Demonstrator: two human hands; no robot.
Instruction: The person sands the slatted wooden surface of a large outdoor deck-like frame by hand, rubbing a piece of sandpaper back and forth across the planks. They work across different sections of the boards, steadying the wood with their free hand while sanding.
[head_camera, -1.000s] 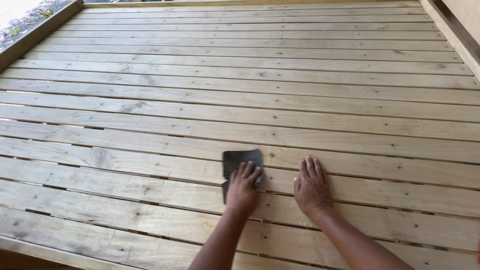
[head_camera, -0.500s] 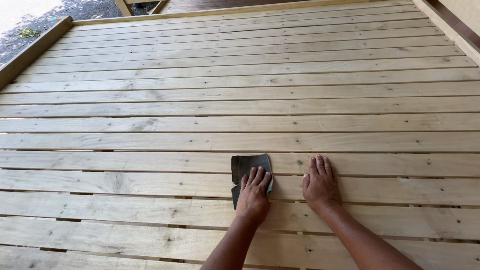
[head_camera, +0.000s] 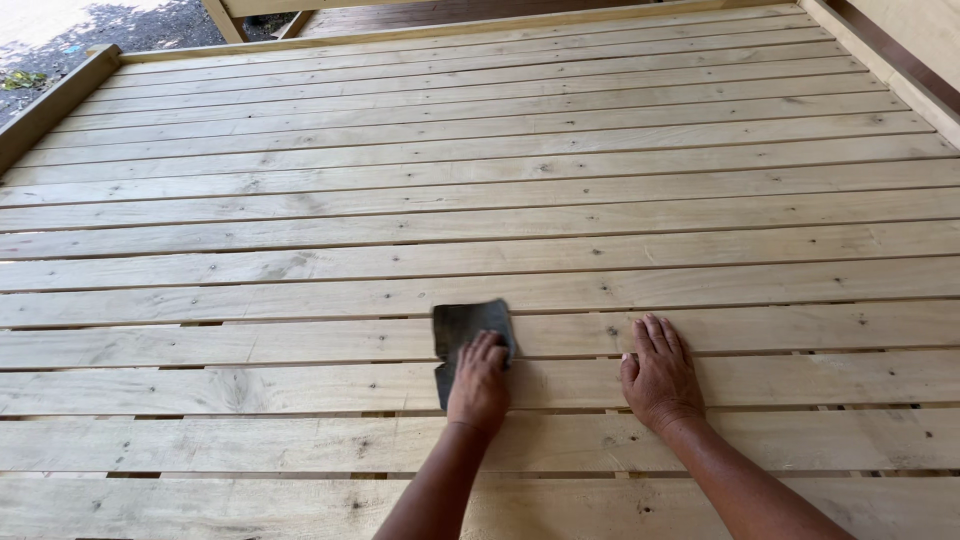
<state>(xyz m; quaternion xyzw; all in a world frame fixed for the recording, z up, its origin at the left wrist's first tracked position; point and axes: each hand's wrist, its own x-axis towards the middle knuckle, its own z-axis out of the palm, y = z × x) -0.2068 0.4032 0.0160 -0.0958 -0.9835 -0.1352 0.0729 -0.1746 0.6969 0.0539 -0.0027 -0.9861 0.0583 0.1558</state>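
One dark grey sheet of sandpaper (head_camera: 468, 330) lay flat on the pale wooden slat platform (head_camera: 480, 200), and everything else is best placed from it. The sheet straddled the gap between two boards, its long axis running away from the person, across the boards rather than along them. Its far half showed clear; its near half lay under the left hand (head_camera: 479, 385).

That hand pressed down on the sheet palm-first, its fingers (head_camera: 487, 352) held close together and laid flat on the grit, pointing toward the sheet's far edge. So the sheet extended forward from the fingertips, with the uncovered part directly ahead of them. The fingers were pressing, not pinching; no edge of the sheet looked lifted or gripped.

To the right of the sandpaper, well apart from it on the same two boards, the right hand (head_camera: 660, 378) rested flat on bare wood, fingers slightly spread and holding nothing. The left hand was plainly the nearer of the two, being on the sheet itself.

Beyond the sandpaper the boards ran side to side in parallel rows up to a raised timber edge (head_camera: 60, 100) at the far left, with shaded ground (head_camera: 150, 25) past it. Knots and small nail heads dotted the boards around the sheet.
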